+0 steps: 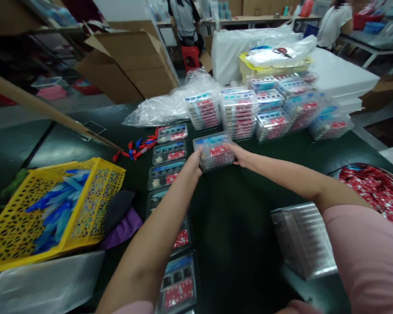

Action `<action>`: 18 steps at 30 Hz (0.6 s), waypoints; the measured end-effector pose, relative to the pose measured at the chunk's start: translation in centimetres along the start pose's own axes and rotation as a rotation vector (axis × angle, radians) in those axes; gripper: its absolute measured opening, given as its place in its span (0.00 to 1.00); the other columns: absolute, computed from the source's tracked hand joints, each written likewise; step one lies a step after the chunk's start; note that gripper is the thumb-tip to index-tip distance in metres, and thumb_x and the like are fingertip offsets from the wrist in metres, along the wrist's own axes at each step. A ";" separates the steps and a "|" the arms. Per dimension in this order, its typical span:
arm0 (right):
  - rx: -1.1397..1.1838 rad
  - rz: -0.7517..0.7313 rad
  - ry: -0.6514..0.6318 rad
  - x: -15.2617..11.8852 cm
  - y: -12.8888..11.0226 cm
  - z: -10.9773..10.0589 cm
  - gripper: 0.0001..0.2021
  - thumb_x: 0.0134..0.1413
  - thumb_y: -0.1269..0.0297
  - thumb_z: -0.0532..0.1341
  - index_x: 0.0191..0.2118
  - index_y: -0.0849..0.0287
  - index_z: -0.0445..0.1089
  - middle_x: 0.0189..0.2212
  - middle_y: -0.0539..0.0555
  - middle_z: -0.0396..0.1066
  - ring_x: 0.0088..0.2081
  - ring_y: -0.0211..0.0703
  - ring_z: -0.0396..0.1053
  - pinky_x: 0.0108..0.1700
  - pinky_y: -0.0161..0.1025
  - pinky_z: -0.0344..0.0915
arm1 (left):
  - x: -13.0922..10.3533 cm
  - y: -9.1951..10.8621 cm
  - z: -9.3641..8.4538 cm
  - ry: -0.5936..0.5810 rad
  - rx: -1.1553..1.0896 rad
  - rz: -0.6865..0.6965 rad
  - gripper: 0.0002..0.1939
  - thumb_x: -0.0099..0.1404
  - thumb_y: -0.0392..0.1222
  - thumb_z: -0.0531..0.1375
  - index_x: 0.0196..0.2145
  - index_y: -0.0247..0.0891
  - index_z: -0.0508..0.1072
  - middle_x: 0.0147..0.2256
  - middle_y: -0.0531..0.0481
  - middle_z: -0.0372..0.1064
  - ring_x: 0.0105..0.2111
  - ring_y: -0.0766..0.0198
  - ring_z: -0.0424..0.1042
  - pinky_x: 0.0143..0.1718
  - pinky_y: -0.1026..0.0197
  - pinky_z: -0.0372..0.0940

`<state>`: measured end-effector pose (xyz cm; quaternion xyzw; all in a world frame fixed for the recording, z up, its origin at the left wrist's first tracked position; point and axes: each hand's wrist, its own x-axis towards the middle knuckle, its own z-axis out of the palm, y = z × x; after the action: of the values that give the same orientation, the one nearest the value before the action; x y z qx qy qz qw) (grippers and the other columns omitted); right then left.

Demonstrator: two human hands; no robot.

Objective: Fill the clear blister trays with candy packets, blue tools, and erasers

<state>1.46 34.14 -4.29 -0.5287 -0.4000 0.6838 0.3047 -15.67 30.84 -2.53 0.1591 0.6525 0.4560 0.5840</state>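
Both hands hold a small stack of clear plastic packs (215,150) with blue and red contents, over the dark green table (236,222). My left hand (195,162) grips its left side, and my right hand (238,153) grips its right side. Just left of the hands, a column of single filled trays (168,173) runs toward the table's near edge, partly covered by my left arm. Taller stacks of packs (239,113) stand right behind the held stack.
At left sits a yellow basket (96,200) of blue items. Red and blue pieces (140,148) lie near a wooden bar (52,111). Right: silvery stack (304,240), bowl of red packets (373,189). Behind: plastic bags (173,102), foam blocks (337,72), two people.
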 end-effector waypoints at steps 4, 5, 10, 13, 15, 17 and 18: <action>-0.014 0.050 0.042 -4.6 1.3 -5.7 0.25 0.44 0.45 0.64 0.50 0.42 0.63 0.49 0.49 0.71 0.51 0.54 0.66 0.53 0.62 0.59 | -4.4 -3.6 4.5 0.054 0.083 -0.093 0.18 0.62 0.58 0.55 0.44 0.45 0.70 0.35 0.44 0.76 0.41 0.45 0.75 0.48 0.35 0.62; -0.017 0.061 0.056 -5.6 1.5 -7.6 0.25 0.44 0.45 0.64 0.49 0.41 0.63 0.49 0.49 0.71 0.50 0.53 0.66 0.52 0.62 0.59 | -5.3 -4.3 6.1 0.025 0.079 -0.094 0.18 0.63 0.57 0.55 0.45 0.46 0.69 0.37 0.44 0.76 0.41 0.46 0.75 0.48 0.34 0.61; -0.016 0.052 0.195 -8.9 1.6 -17.9 0.25 0.42 0.44 0.64 0.46 0.45 0.64 0.47 0.50 0.70 0.46 0.50 0.67 0.46 0.55 0.63 | -7.3 -6.9 16.0 -0.201 0.037 -0.123 0.14 0.64 0.53 0.56 0.43 0.45 0.70 0.37 0.45 0.76 0.39 0.49 0.76 0.45 0.41 0.65; -0.003 0.022 0.318 -9.5 1.3 -23.4 0.24 0.42 0.44 0.64 0.44 0.49 0.65 0.45 0.52 0.71 0.43 0.48 0.67 0.45 0.53 0.64 | -7.1 -7.8 21.8 -0.297 0.034 -0.111 0.16 0.62 0.53 0.59 0.45 0.44 0.70 0.37 0.44 0.76 0.37 0.50 0.76 0.43 0.44 0.67; 0.013 0.001 0.384 -9.3 0.9 -26.5 0.22 0.44 0.44 0.63 0.42 0.51 0.65 0.43 0.53 0.72 0.42 0.48 0.68 0.44 0.53 0.64 | -6.7 -8.1 25.3 -0.339 0.038 -0.101 0.18 0.62 0.53 0.60 0.46 0.43 0.69 0.37 0.42 0.76 0.37 0.50 0.76 0.42 0.44 0.68; 0.027 -0.030 0.432 -8.6 0.5 -29.1 0.20 0.46 0.45 0.62 0.42 0.53 0.66 0.42 0.54 0.72 0.41 0.49 0.68 0.43 0.55 0.65 | -6.2 -8.2 28.2 -0.377 0.027 -0.099 0.20 0.62 0.54 0.60 0.48 0.42 0.69 0.37 0.41 0.76 0.37 0.50 0.76 0.41 0.45 0.68; 0.034 -0.053 0.458 -8.1 0.3 -30.1 0.20 0.46 0.46 0.62 0.42 0.53 0.66 0.42 0.55 0.72 0.41 0.50 0.68 0.43 0.55 0.65 | -5.9 -8.2 29.6 -0.391 0.014 -0.099 0.21 0.62 0.54 0.60 0.49 0.42 0.68 0.37 0.41 0.76 0.37 0.50 0.76 0.41 0.46 0.69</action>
<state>32.66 33.95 -4.28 -0.6541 -0.3228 0.5444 0.4142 15.38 34.22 -2.42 0.2163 0.5367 0.3825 0.7203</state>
